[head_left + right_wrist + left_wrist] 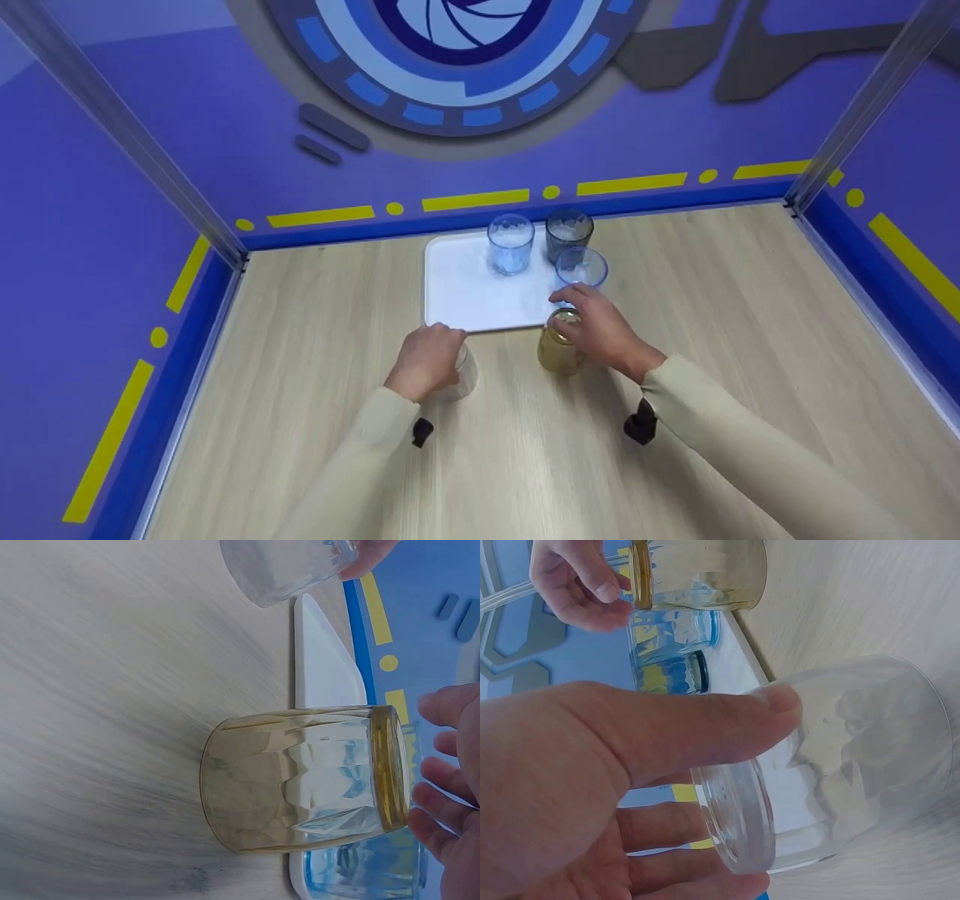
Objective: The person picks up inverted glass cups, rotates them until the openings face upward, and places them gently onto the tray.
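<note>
My left hand grips a clear drinking glass near its thick base, thumb along the side and fingers around the far side. The glass is base up, its wide rim toward the table, and leans in the right wrist view. An amber glass stands upside down on the table in front of the tray. Over its base hovers my right hand, fingers loosely bent and spread, fingertips right at the base's edge. Behind these, a white tray carries a light blue glass, upright.
A dark grey glass and another blue-rimmed glass stand upright at the tray's right side, close together. The wooden table is bounded by a purple back panel and side panels.
</note>
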`<state>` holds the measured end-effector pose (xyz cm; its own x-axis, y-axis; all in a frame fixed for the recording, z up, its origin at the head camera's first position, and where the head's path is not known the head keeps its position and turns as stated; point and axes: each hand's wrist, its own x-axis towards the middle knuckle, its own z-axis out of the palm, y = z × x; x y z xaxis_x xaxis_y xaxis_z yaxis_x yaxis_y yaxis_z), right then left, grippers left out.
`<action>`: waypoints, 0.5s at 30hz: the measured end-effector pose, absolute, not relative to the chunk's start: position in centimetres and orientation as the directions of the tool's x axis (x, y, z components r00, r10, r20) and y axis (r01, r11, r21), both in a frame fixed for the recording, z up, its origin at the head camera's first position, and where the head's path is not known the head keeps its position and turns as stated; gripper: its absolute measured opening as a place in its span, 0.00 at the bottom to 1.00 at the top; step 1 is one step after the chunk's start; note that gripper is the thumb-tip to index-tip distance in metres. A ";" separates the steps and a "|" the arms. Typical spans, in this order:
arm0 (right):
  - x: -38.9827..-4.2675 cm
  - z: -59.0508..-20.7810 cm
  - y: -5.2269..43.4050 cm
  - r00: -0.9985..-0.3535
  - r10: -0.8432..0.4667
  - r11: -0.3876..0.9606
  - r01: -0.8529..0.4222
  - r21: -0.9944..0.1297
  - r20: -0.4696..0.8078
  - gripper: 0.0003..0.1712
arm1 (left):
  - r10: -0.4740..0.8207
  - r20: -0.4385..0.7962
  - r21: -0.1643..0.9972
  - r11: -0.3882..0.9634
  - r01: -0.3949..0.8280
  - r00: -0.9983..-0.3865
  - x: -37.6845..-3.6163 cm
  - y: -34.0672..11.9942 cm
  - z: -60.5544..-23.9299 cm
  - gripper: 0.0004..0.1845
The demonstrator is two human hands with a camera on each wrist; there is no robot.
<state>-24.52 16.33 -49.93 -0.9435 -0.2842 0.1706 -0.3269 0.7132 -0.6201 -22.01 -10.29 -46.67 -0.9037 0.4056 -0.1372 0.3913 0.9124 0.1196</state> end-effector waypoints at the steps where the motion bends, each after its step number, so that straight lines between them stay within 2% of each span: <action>1: -24.5 -50.0 16.3 -0.945 -0.280 0.716 -0.323 -0.619 0.169 0.17 | 0.405 -0.138 0.120 0.913 0.390 -0.904 -22.0 -10.3 -46.7 0.18; 15: -24.5 -51.4 15.9 -0.937 -0.307 0.723 -0.343 -0.600 0.166 0.18 | 0.392 -0.145 0.118 0.918 0.378 -0.908 -22.0 -10.2 -46.7 0.19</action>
<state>-24.46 15.90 -51.39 -0.9371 -0.3071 0.1661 -0.3432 0.7226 -0.6000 -22.01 -10.24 -46.72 -0.9082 0.3924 -0.1453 0.3779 0.9183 0.1181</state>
